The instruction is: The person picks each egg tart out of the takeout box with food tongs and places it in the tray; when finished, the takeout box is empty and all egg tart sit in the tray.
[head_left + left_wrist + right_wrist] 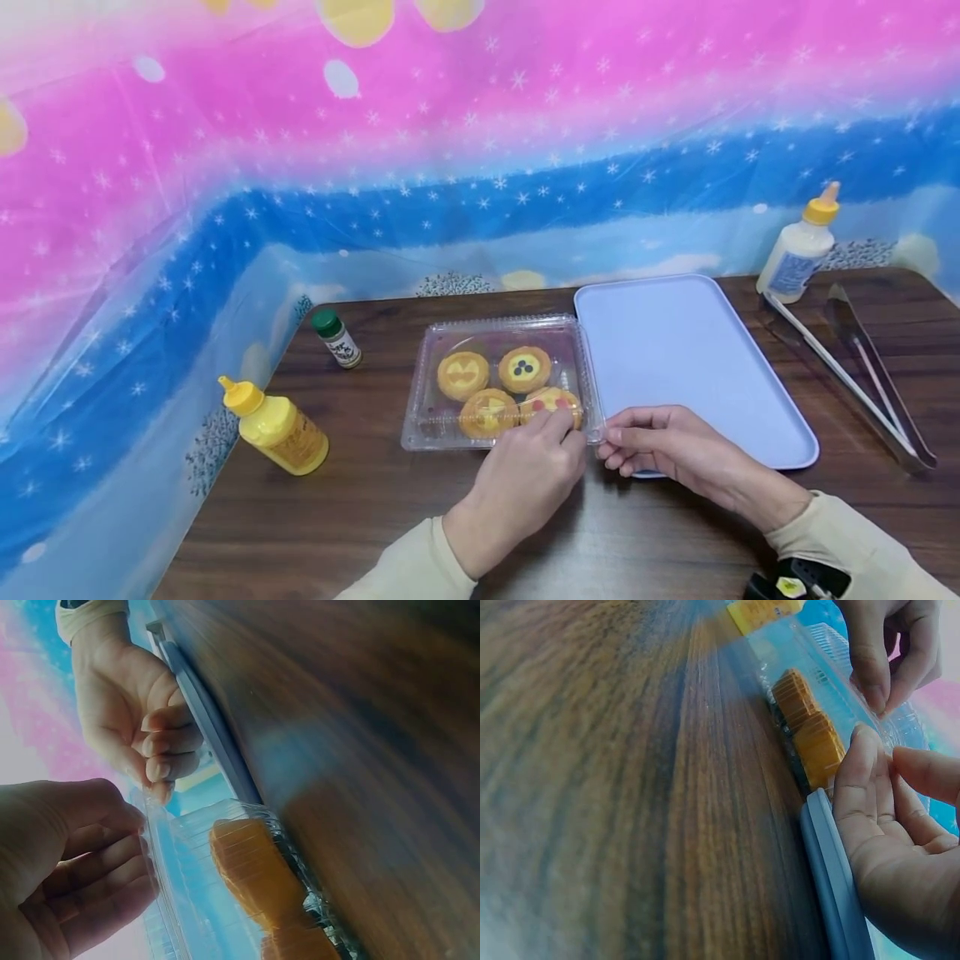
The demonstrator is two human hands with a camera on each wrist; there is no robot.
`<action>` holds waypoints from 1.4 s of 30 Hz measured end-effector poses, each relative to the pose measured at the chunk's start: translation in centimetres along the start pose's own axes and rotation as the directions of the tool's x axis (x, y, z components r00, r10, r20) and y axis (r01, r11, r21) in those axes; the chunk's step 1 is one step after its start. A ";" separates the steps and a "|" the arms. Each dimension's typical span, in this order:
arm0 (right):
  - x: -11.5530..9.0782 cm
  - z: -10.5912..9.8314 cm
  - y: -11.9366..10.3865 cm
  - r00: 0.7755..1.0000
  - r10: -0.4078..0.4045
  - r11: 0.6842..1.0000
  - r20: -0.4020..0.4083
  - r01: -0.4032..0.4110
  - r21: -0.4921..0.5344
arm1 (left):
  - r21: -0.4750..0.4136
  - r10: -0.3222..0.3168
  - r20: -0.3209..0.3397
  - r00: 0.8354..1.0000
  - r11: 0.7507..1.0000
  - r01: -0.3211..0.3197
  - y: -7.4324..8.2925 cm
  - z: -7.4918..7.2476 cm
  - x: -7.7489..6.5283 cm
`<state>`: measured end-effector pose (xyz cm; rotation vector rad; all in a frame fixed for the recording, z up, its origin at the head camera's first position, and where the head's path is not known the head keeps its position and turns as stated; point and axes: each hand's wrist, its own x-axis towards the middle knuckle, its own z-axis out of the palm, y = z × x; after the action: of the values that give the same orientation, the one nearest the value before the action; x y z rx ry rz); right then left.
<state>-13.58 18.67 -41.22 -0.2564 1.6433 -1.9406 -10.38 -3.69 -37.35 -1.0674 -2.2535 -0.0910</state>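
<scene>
In the head view, a clear plastic clamshell container (429, 358) holds several small round tarts (462, 375) with different toppings. My left hand (525, 467) pinches the front edge of its lid (442, 421) near the right end, partly covering the front right tart. The right hand (663, 442) pinches the lid's front right corner between thumb and fingers. From the left wrist, the left hand (82, 862) has thumb and fingertips at the thin lid edge, and the lid stands raised over the tarts. The right wrist view has the right hand (900, 817) at the corner.
A pale lavender tray (675, 358) lies right of the container, under the right hand. Beyond it are metal tongs (885, 383) and a white bottle (797, 250) with a yellow cap. To the left stand a yellow squeeze bottle (281, 433) and a green-capped shaker (337, 340).
</scene>
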 end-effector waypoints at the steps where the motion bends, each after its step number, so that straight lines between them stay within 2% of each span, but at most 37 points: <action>1: -0.1 -0.1 0.0 1.000 -0.003 1.000 0.002 0.003 -0.003 | -0.004 0.000 -0.003 1.000 1.000 0.000 0.1 0.1 0.0; 16: -0.2 0.3 0.4 0.999 -0.042 0.999 -0.035 0.041 -0.013 | 0.015 -0.004 -0.038 0.999 1.000 0.005 0.3 0.4 0.1; 25: 0.0 0.5 0.6 0.999 -0.051 0.999 -0.018 0.051 -0.006 | 0.027 -0.003 -0.059 0.998 1.000 0.005 0.1 0.6 0.1; 42: -0.2 1.7 0.1 0.995 -0.056 0.998 -0.079 0.056 -0.005 | 0.077 0.021 -0.047 0.999 0.997 -0.018 0.1 0.4 0.2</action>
<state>-12.56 17.28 -40.88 -0.2316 1.7066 -2.0141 -10.66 -3.36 -37.59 -1.0360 -2.1859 -0.0211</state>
